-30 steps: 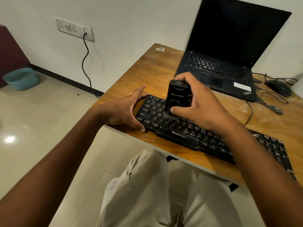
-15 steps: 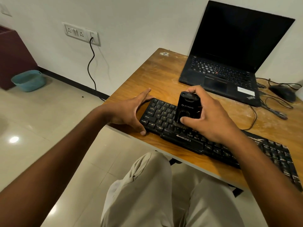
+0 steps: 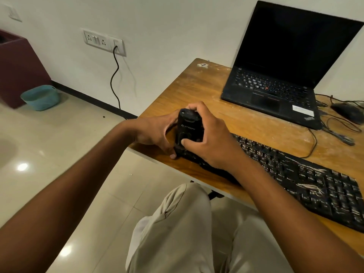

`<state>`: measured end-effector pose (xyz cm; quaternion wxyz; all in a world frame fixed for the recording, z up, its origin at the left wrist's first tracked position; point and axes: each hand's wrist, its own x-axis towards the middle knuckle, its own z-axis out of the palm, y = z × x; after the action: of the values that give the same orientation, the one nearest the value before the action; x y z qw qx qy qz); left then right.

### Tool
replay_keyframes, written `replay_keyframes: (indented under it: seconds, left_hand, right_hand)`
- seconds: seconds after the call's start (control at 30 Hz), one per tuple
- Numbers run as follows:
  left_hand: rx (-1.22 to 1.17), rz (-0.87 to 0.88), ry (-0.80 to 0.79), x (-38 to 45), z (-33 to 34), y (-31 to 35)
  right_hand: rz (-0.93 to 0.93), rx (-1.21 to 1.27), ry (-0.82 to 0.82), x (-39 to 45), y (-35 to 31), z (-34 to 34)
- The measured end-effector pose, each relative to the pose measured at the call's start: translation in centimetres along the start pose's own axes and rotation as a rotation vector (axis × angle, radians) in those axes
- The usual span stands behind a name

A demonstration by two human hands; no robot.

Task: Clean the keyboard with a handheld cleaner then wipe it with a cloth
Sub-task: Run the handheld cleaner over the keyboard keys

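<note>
A long black keyboard lies along the front edge of the wooden desk, its keys streaked with pale dust. My right hand grips a small black handheld cleaner upright over the keyboard's left end. My left hand holds that left end, thumb at the front corner and fingers behind it. The keys under the cleaner are hidden. No cloth is in view.
An open black laptop stands at the back of the desk, with a black mouse and cables to its right. On the floor at left sit a teal basket and a maroon cabinet. My knees are below the desk's front edge.
My right hand has carried the cleaner leftward along the keyboard to its left end, close against my left hand. The left hand keeps its hold on the keyboard's end.
</note>
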<state>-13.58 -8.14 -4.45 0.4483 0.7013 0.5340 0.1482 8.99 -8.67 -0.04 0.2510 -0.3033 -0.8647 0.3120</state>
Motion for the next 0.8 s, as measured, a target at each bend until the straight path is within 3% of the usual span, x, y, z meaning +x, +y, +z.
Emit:
replay_keyframes:
  seconds: [0.2, 0.47, 0.6, 0.8]
  left_hand:
    - [0.001, -0.025, -0.025, -0.2, -0.1, 0.0]
    - [0.018, 0.011, -0.012, -0.2, 0.0, 0.3]
    - [0.025, 0.002, -0.005, -0.1, 0.0, 0.0]
    - [0.007, -0.029, -0.044, -0.3, -0.2, 0.2]
  right_hand:
    - [0.153, -0.194, -0.236, -1.2, -0.6, -4.2]
    - [0.014, 0.043, 0.019, 0.3, -0.7, -0.9]
    - [0.024, -0.038, -0.042, -0.4, -0.3, -0.7]
    - [0.197, -0.164, -0.207, -3.1, 0.1, -5.6]
